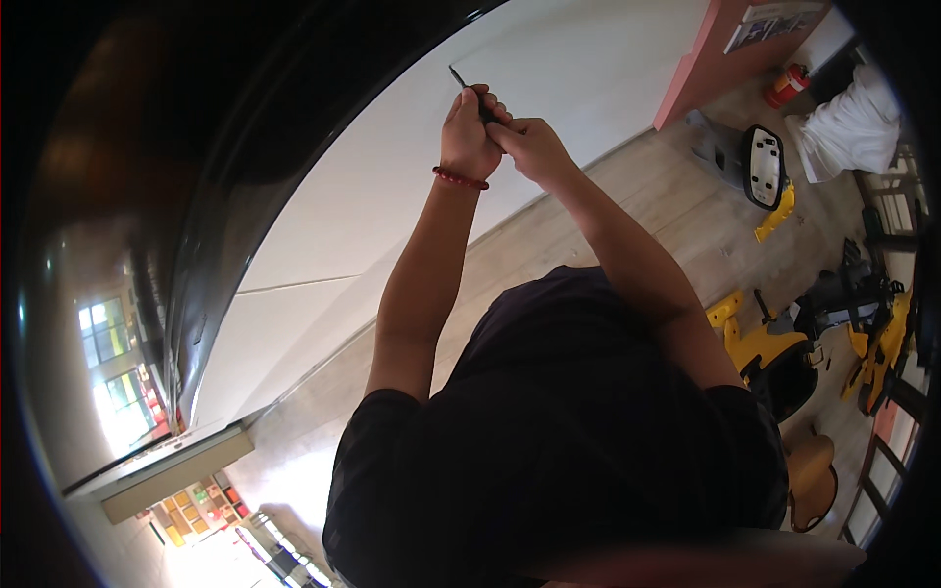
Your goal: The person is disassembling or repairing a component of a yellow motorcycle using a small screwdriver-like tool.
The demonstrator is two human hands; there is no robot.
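My left hand (469,132), with a red bead bracelet at the wrist, is closed around a slim black tool (458,76) like a screwdriver. Its dark tip reaches the white wall panel (353,196) near the upper middle, though contact cannot be told. My right hand (529,147) is just to the right, its fingers closed on the handle end of the same tool, which they mostly hide.
A glossy dark panel (127,176) curves along the left. At right are a pink panel (691,69), red extinguisher (784,86), white draped cloth (843,132), a grey piece with plate (763,162), and several yellow-and-black parts (750,348) on the wooden floor (637,216).
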